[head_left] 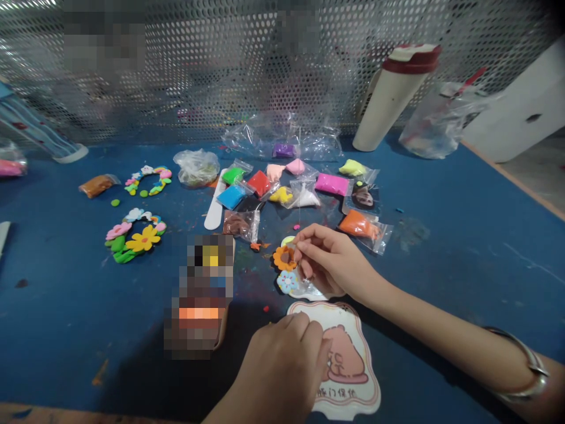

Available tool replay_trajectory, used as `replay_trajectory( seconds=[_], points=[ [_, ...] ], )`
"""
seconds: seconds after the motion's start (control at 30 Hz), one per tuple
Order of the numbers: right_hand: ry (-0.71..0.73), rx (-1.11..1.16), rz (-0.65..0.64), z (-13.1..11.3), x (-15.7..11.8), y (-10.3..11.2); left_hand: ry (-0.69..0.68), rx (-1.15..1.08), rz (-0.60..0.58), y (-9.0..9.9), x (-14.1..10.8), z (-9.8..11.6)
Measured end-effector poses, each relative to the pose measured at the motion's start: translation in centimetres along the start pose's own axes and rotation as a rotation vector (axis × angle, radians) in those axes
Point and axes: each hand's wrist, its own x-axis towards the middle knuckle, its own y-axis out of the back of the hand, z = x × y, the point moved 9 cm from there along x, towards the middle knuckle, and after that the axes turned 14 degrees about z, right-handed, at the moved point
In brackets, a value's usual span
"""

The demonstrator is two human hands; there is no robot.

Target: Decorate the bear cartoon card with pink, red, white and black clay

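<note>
Thumb and forefinger of my right hand are pinched together at the edge of an orange clay flower with a brown centre; whatever they hold is too small to make out. Just below is a light-blue clay flower. Both flowers sit along the left side of a mirror-like plate, partly under this hand. Nearer to me, my left hand is closed, its fingers curled over the left part of a card with a pink cartoon animal. Its grip is hidden from view.
Small bags of coloured clay, including an orange one, lie behind my hands. A blurred-out phone is to the left, with two decorated clay rings beyond. A white stick, a tall cup and a plastic bag stand farther back.
</note>
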Motion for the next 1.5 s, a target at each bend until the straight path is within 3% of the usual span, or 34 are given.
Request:
replay_trajectory(
  seconds=[0.27, 1.0, 1.5],
  points=[
    [-0.043, -0.035, 0.010, 0.15, 0.09, 0.04, 0.011, -0.006, -0.032, -0.45, -0.03, 0.04],
    [-0.099, -0.066, 0.064, -0.10, 0.00, 0.18, -0.011, 0.012, 0.021, 0.06, 0.07, 0.08],
    [-0.061, -0.058, 0.054, -0.15, 0.02, 0.03, -0.012, 0.017, 0.007, -0.06, 0.03, 0.22]
  ],
)
